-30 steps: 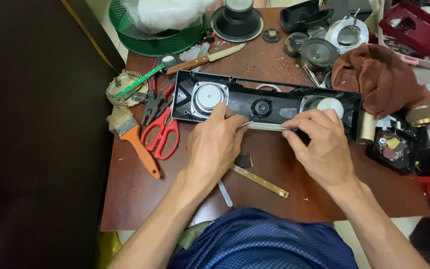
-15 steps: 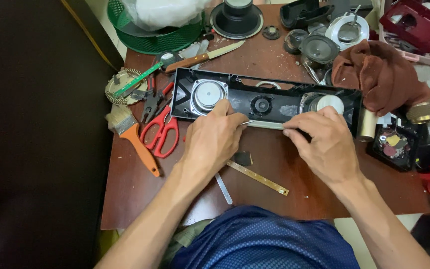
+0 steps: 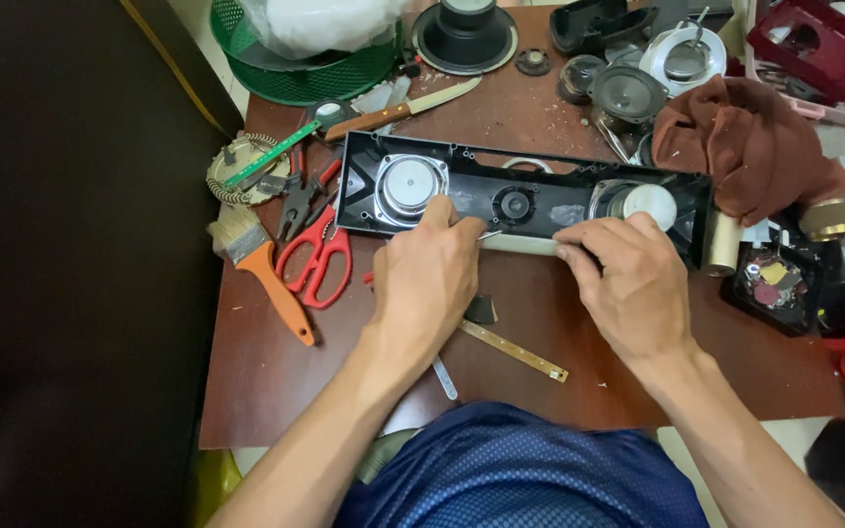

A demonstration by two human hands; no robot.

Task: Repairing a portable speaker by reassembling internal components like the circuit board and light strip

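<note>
Left hand (image 3: 429, 279): lying knuckles-up at frame centre, fingers curled and pinching one end of a pale strip (image 3: 525, 244).
Right hand (image 3: 628, 279): lying just right of centre, fingertips pressing down on the strip's other end.
Strip: lying flat between both hands, touching the near edge of the black speaker housing (image 3: 520, 196), which is stretching across the middle of the frame just above the knuckles, with a driver (image 3: 410, 186) showing at its left end.
Risk, as judged: the strip could be buckling or slipping if one hand is pulling harder than the other; a fingertip could be sliding onto the driver cone.
Outward: brass bar (image 3: 513, 349) lying below the hands; red scissors (image 3: 317, 256) and brush (image 3: 261, 269) at left; knife (image 3: 403, 110) upper centre; brown cloth (image 3: 750, 147) upper right.
</note>
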